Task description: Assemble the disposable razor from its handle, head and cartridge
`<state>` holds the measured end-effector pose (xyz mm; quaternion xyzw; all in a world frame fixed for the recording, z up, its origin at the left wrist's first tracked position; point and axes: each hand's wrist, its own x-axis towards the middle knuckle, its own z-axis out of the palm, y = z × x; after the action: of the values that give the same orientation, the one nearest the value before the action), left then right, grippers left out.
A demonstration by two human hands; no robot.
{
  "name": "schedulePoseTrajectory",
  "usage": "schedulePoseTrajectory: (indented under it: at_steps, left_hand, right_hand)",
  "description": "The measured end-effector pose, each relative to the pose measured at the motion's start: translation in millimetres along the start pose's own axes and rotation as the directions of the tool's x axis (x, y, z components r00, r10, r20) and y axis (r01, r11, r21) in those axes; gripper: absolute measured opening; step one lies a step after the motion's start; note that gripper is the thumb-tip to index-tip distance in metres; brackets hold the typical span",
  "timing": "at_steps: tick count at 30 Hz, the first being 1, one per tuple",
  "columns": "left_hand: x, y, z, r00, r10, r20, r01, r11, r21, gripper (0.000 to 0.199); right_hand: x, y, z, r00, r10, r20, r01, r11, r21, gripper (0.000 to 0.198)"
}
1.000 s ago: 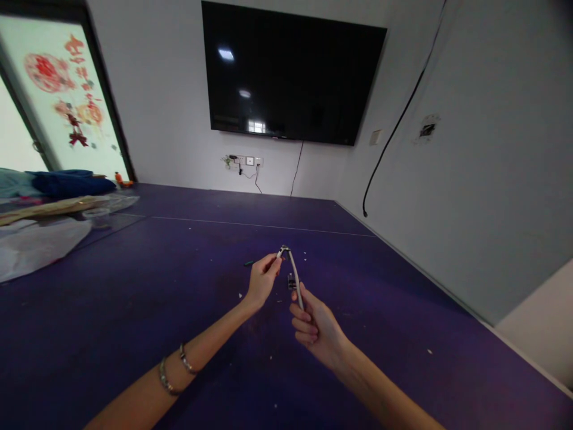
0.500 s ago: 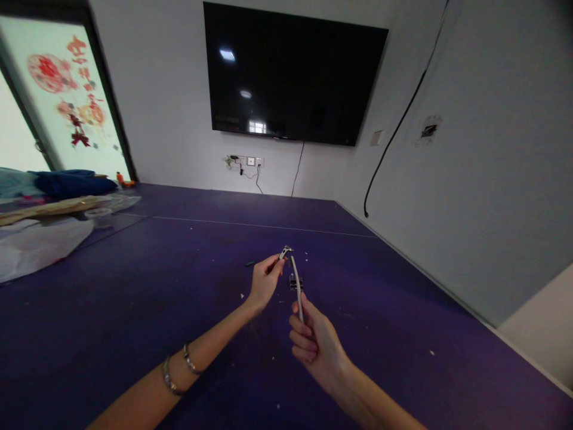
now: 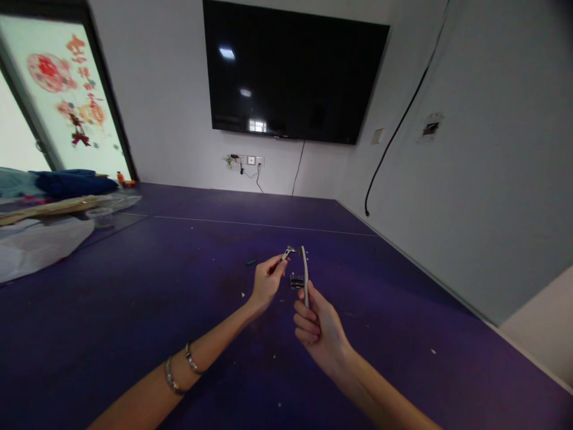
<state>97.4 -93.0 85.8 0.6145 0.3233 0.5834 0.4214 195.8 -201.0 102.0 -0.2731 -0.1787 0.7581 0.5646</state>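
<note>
My left hand is closed on the handle of a small silver-and-black razor, its head pointing up and to the right. In my right hand is a pale toothbrush, held upright by the handle with its dark bristles facing left. The bristles are a short way right of the razor's head, apart from it. A small dark case with slots lies on the purple surface between my hands, partly behind the toothbrush. Just beyond my left hand lies a small dark green piece.
Small white scraps dot the purple surface. At the far left are a white plastic bag, a clear cup and dark blue cloth. A television hangs on the wall ahead; a black cable dangles at the right.
My right hand has moved the toothbrush up and to the right, so its head is farther from the razor. My left hand has barely moved.
</note>
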Motion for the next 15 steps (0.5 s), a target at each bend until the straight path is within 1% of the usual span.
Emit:
schedulePoseTrajectory:
  at_steps: [3,6,8,11,15]
  left_hand:
    - [-1.3,1.1,1.5,1.000,-0.010,0.012,0.010,1.000,-0.014,0.030]
    - [-1.1,1.7,1.3,1.000,-0.011,-0.009,0.010,1.000,-0.026,0.029]
    - [-0.9,1.9,0.9,1.000,-0.015,-0.019,0.015,0.999,-0.036,0.029]
    - [-1.9,2.9,1.2,1.000,-0.020,0.007,0.020,0.999,-0.038,0.029]
    - [-3.2,2.5,2.3,0.999,-0.012,0.036,0.013,1.000,-0.028,0.028]
  right_hand:
    - [0.6,-2.3,0.2,1.000,-0.001,0.001,0.001,1.000,-0.003,0.030]
    - [-3.2,2.0,-0.4,1.000,0.027,0.010,-0.027,0.999,-0.019,0.032]
    - [-5.0,2.3,-0.3,1.000,0.023,0.020,-0.023,1.000,-0.012,0.031]
    - [-4.2,-1.4,0.2,1.000,0.002,0.023,-0.002,1.000,0.008,0.030]
    - [-4.2,2.0,-1.5,1.000,0.014,0.018,-0.014,1.000,0.008,0.030]
